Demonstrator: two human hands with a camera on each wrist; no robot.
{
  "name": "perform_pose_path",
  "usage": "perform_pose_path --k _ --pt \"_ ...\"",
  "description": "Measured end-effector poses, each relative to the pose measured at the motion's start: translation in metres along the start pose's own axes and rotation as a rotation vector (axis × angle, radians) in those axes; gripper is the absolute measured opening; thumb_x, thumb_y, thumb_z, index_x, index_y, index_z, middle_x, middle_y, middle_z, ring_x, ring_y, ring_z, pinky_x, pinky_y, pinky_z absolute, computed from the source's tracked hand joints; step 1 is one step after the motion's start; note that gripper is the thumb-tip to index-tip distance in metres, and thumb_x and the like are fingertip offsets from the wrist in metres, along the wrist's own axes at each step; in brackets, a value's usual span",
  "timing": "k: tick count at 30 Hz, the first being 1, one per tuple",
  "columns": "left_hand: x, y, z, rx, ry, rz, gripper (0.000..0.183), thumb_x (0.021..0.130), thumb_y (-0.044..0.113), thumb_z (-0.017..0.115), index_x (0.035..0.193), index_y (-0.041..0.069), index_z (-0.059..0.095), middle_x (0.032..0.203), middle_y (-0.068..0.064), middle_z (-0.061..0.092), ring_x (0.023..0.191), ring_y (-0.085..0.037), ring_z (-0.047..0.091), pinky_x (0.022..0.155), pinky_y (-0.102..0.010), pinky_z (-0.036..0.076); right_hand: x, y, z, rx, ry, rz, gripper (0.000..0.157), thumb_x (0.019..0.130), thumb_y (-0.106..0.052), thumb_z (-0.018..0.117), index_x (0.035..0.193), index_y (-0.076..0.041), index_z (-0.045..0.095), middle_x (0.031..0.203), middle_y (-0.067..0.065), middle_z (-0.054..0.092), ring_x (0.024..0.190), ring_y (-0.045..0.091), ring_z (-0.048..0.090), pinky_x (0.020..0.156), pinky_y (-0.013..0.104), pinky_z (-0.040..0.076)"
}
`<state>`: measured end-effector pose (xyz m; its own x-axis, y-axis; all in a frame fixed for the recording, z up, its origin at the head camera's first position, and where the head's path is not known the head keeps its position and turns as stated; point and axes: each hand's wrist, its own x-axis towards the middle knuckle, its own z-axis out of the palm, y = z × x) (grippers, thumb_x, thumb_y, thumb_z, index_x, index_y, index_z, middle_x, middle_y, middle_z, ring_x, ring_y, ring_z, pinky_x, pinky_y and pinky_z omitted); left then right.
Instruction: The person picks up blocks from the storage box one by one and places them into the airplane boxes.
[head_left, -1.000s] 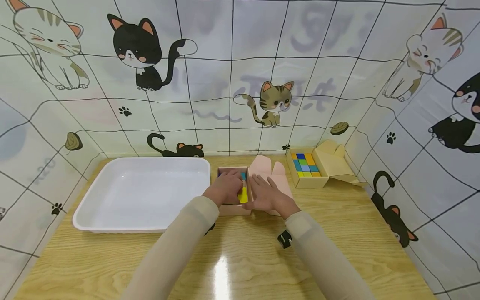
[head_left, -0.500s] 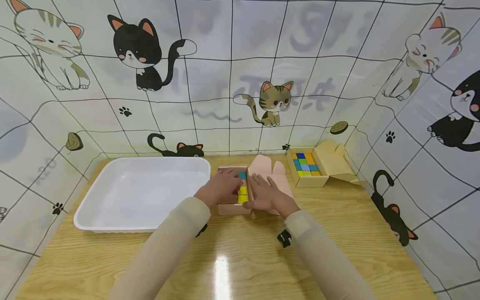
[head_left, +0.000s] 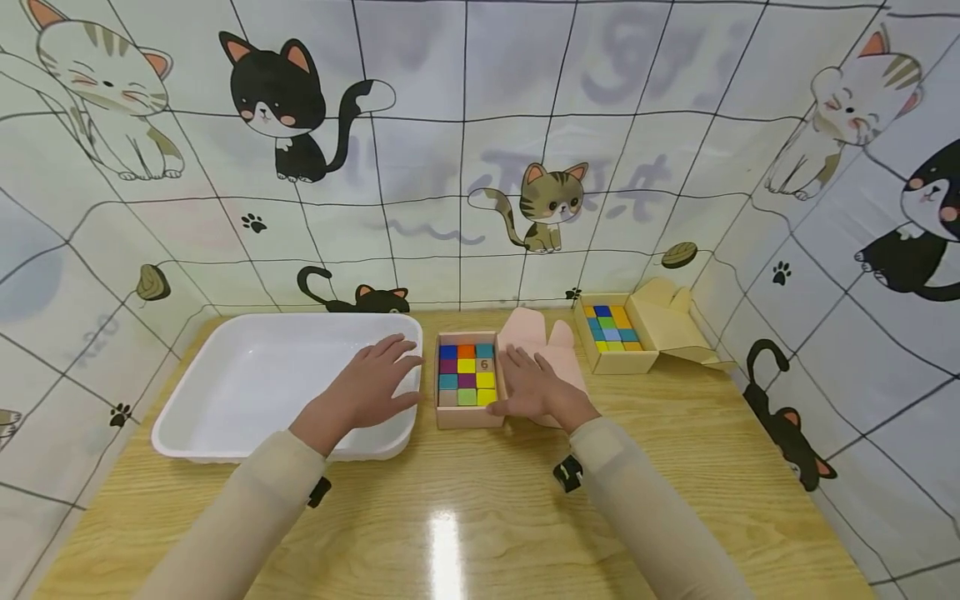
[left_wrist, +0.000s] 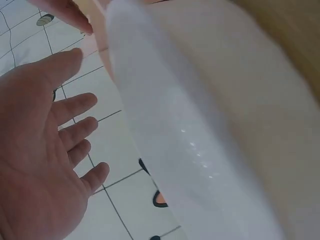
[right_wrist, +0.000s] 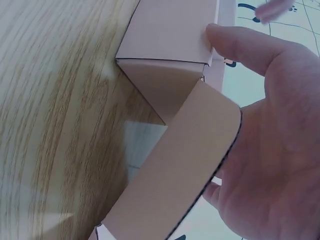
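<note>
A pink cardboard box [head_left: 470, 417] stands on the table, filled with rows of coloured wooden cubes [head_left: 467, 377]; one plain cube bears a 6. My left hand [head_left: 363, 385] hovers over the right part of the white tray [head_left: 225, 392], fingers spread and holding nothing. In the left wrist view its palm and loose fingers show beside the tray's wall. My right hand [head_left: 534, 385] rests on the folded-back pink lid [head_left: 525, 327], fingers extended. In the right wrist view the thumb touches the box's corner [right_wrist: 170, 35].
At the back right stands a second, yellowish open box [head_left: 622, 363] of coloured cubes, its lid [head_left: 667, 325] folded out to the right. Cat-printed cloth walls [head_left: 420, 167] enclose the wooden table [head_left: 510, 533] at the back and sides.
My left hand has lifted out of the pink box and moved left over the tray, leaving the cubes in full view. The right hand has stayed in place on the lid.
</note>
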<state>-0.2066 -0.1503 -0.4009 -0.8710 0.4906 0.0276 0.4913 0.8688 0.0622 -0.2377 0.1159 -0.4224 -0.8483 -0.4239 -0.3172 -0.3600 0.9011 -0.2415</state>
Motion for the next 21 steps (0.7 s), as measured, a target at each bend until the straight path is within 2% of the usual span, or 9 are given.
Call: perform_pose_path --k 3,7,11,14,17,21 --pt "-0.017 -0.005 0.008 -0.022 0.017 0.000 0.057 0.087 0.049 0.053 0.133 0.017 0.047 0.144 -0.007 0.038 0.138 -0.028 0.024 0.109 -0.052 0.028 -0.001 -0.002 0.002 0.002 0.041 0.006 0.094 0.082 -0.058 0.053 0.147 -0.004 0.010 0.155 0.013 0.007 0.144 0.028 0.006 0.116 0.050 0.008" --pt "-0.034 -0.005 0.021 -0.066 0.031 -0.013 0.058 0.090 0.052 0.045 0.137 0.019 0.042 0.147 -0.007 0.035 0.138 -0.029 0.024 0.109 -0.052 0.027 -0.001 -0.009 0.008 -0.025 0.148 0.040 0.094 0.082 -0.063 0.048 0.147 -0.005 0.012 0.155 0.012 0.010 0.143 0.027 0.011 0.116 0.050 0.011" --pt "-0.042 -0.003 0.032 -0.099 0.080 -0.007 0.058 0.091 0.052 0.043 0.139 0.021 0.041 0.148 -0.006 0.034 0.138 -0.029 0.024 0.109 -0.052 0.026 0.004 -0.018 0.014 -0.079 0.258 0.070 0.091 0.083 -0.066 0.043 0.147 -0.006 0.016 0.153 0.011 0.018 0.141 0.027 0.019 0.115 0.051 0.012" --pt "-0.043 -0.001 0.041 -0.096 0.118 0.002 0.058 0.091 0.053 0.042 0.140 0.021 0.039 0.149 -0.005 0.032 0.139 -0.028 0.023 0.110 -0.052 0.025 0.007 -0.023 0.018 -0.116 0.306 0.080 0.092 0.083 -0.068 0.040 0.146 -0.005 0.018 0.153 0.011 0.020 0.140 0.027 0.021 0.114 0.052 0.011" --pt "-0.043 0.001 0.050 -0.085 0.138 0.006 0.061 0.090 0.055 0.040 0.142 0.022 0.035 0.150 -0.002 0.029 0.140 -0.026 0.020 0.111 -0.050 0.023 0.011 -0.026 0.021 -0.140 0.315 0.086 0.095 0.081 -0.071 0.038 0.146 -0.004 0.017 0.153 0.012 0.017 0.141 0.027 0.017 0.115 0.051 0.010" --pt "-0.043 0.000 0.057 -0.052 0.160 0.010 0.064 0.091 0.058 0.034 0.144 0.024 0.030 0.152 0.000 0.025 0.142 -0.023 0.016 0.114 -0.047 0.018 0.015 -0.026 0.027 -0.169 0.272 0.087 0.099 0.080 -0.074 0.033 0.146 -0.004 0.013 0.155 0.012 0.008 0.143 0.027 0.009 0.116 0.050 0.004"
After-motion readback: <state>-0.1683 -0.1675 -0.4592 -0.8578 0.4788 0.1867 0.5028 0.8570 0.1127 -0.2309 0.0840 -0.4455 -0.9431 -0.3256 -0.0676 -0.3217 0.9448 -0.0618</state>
